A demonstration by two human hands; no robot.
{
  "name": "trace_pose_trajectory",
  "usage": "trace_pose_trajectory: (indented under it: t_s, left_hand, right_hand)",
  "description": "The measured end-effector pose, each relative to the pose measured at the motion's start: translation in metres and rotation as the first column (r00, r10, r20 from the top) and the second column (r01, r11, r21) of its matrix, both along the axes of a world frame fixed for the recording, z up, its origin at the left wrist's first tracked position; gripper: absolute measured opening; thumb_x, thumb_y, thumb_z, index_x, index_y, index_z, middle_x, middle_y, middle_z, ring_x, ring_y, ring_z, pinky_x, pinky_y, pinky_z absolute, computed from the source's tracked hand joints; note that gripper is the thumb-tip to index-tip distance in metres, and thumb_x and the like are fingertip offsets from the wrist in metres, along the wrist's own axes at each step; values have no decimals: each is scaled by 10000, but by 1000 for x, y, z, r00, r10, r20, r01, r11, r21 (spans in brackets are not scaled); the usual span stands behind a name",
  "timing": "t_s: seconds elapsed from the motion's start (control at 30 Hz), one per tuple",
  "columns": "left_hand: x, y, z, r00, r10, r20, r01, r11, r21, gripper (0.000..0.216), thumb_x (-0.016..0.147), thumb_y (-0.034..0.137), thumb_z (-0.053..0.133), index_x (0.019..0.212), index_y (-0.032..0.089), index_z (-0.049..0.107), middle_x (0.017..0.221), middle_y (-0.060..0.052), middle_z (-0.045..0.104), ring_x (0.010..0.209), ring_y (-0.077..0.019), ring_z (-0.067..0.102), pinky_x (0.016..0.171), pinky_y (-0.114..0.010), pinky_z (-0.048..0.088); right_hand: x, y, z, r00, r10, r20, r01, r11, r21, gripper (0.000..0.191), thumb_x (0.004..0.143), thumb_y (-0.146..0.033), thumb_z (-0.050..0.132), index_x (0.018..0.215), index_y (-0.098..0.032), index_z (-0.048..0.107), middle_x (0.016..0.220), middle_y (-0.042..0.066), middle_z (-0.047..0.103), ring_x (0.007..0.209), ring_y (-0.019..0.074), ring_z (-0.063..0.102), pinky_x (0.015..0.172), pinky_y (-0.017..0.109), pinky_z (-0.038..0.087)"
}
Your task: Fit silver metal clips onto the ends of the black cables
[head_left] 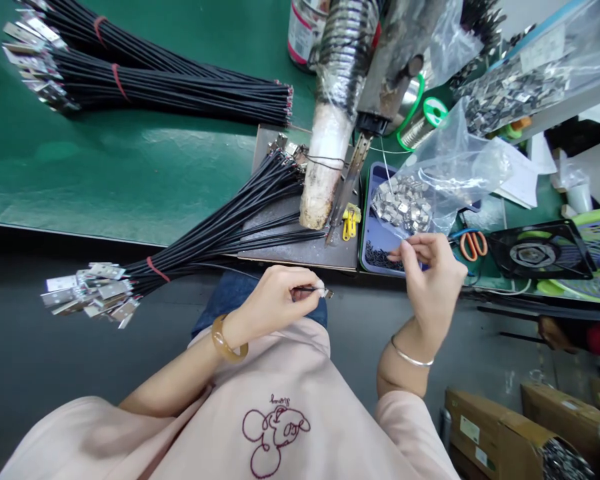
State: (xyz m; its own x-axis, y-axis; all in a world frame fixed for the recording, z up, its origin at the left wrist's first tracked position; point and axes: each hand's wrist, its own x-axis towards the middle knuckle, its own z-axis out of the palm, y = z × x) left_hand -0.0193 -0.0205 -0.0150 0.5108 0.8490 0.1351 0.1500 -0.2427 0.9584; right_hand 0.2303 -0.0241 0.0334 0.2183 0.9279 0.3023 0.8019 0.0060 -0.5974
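My left hand (287, 293), with a tan bangle on its wrist, pinches the end of a thin black cable. A small metal connector (329, 293) sticks out past the fingertips in front of my lap. My right hand (433, 277) is over the front of a blue tray (367, 227). Its fingers are bent together at a pile of tiny black pieces (380, 257); anything between them is too small to make out. Behind these pieces, a clear plastic bag of small metal shells (403, 203) lies in the tray. A banded bundle of black cables (220, 220) rests across the table edge to the left.
A foil-wrapped duct (340, 87) and a soldering tool (353, 180) come down over a grey board (280, 240). Yellow clips (350, 223) lie beside them. More cable bundles (180, 83) are at back left. Solder spools (423, 123), orange-handled scissors (473, 245) and a fan (540, 253) are rightward.
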Motion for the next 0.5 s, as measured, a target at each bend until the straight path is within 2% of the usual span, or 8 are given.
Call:
trace_pose_trajectory:
  t_s: [0.13,0.2,0.27,0.33,0.37,0.4,0.5]
  left_hand:
    - [-3,0,0,998,37,49,-39,999,33,106,865,139,660,791,169,729,769,-31,752,689,-137,673,691,-242,520]
    - [-5,4,1,989,122,80,-130,987,97,85,882,163,674,817,169,730,818,-47,769,737,-153,698,735,-264,545]
    - [-6,12,1,966,251,60,-258,935,244,104,911,173,655,839,167,731,857,-65,767,795,-176,697,791,-303,550]
    - [-6,22,-1,923,382,-43,-320,825,466,136,940,167,616,887,158,741,905,-90,752,861,-214,669,843,-361,529]
    - [-6,27,-2,896,428,-118,-294,772,563,153,949,161,597,913,149,746,924,-106,742,883,-237,648,850,-388,515]
    - [-6,32,-3,870,448,-204,-236,744,625,171,954,153,580,927,138,748,935,-122,730,892,-257,627,834,-405,504]
    - [-4,40,-8,818,458,-348,-127,733,668,249,967,146,531,817,144,731,866,-129,692,820,-271,578,740,-407,473]
  right_hand:
    - [34,33,-20,959,-75,272,66,997,42,171,908,-351,630,793,-238,571,734,26,664,624,188,615,674,371,537]
    - [40,47,-25,945,-39,326,34,999,24,170,908,-329,614,773,-238,563,794,44,670,686,201,605,699,378,521]
    - [42,59,-26,939,16,343,-5,1000,-31,178,898,-289,615,743,-243,540,803,42,656,742,215,601,728,382,506]
    - [42,67,-25,941,52,333,-23,996,-90,193,868,-235,633,713,-247,518,767,23,628,749,215,593,745,378,488]
    - [42,69,-25,945,65,319,-26,992,-124,198,845,-205,645,702,-246,514,746,13,617,737,210,589,742,372,479]
    - [41,70,-24,951,72,299,-25,987,-160,200,818,-175,658,693,-243,517,725,3,610,718,202,585,732,363,470]
    - [39,65,-21,966,67,250,-8,974,-227,197,754,-120,678,673,-228,536,677,-17,608,657,176,578,686,334,439]
